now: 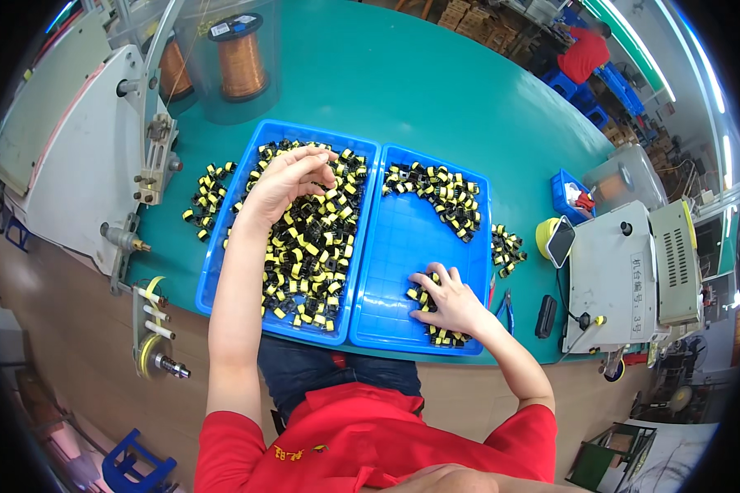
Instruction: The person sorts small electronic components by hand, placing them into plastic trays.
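My left hand [294, 177] is raised over the left blue tray [205, 283], its fingers loosely bent and apart, with nothing visible in them. Small black coil bobbins [308, 271] wrapped in yellow tape fill that tray in a heap. Inside the right blue tray [386, 271], my right hand [450, 306] is spread open, palm down, over a small cluster of the same bobbins [446, 337] by the near right corner. Its fingers touch some of them; the palm hides others. More bobbins [444, 193] lie along that tray's far and right sides.
Loose bobbins lie outside the trays, one pile [210, 197] at left and another [506, 249] at right. Blue-handled pliers [506, 311] and a black case [546, 316] lie on the green table [370, 66]. Machines [82, 164] flank both sides. Copper wire spools [242, 66] stand far left.
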`<control>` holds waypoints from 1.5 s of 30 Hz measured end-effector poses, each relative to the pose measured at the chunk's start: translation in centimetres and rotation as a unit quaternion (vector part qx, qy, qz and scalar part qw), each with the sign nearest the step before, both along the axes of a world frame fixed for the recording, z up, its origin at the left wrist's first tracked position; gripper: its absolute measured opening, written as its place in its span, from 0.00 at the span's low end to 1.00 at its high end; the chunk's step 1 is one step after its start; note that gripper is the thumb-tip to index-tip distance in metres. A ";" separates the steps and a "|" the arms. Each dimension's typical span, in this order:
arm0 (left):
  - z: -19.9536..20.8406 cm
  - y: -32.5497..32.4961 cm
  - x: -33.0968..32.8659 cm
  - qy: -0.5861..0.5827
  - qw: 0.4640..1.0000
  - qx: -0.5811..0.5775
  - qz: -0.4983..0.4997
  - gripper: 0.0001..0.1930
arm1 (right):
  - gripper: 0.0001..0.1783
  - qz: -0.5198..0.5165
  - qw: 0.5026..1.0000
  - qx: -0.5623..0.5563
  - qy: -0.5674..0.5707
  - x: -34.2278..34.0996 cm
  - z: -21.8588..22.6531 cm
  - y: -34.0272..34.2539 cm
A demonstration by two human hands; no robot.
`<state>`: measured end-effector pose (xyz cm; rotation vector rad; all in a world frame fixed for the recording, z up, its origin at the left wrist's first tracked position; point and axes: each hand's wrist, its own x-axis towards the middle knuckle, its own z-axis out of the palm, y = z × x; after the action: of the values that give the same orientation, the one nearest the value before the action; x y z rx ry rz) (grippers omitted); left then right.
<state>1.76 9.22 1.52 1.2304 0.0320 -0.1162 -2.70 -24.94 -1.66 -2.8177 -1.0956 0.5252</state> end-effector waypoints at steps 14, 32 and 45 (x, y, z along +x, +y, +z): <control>0.0 -0.5 -0.1 0.007 1.000 0.010 -0.015 0.12 | 0.26 -0.040 0.990 0.036 -0.127 -1.1 -2.0 2.8; 0.1 -1.6 -0.1 0.000 0.999 0.007 -0.052 0.11 | 0.19 -0.076 0.976 0.115 -0.166 1.3 -3.2 3.8; -0.7 -4.1 -0.4 0.000 0.993 0.061 -0.099 0.13 | 0.20 -0.398 0.646 0.465 0.456 4.5 3.0 4.0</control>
<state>1.34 5.10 0.82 1.3547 -0.0845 -0.2901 1.81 -20.93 1.30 -1.4365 0.1603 0.7825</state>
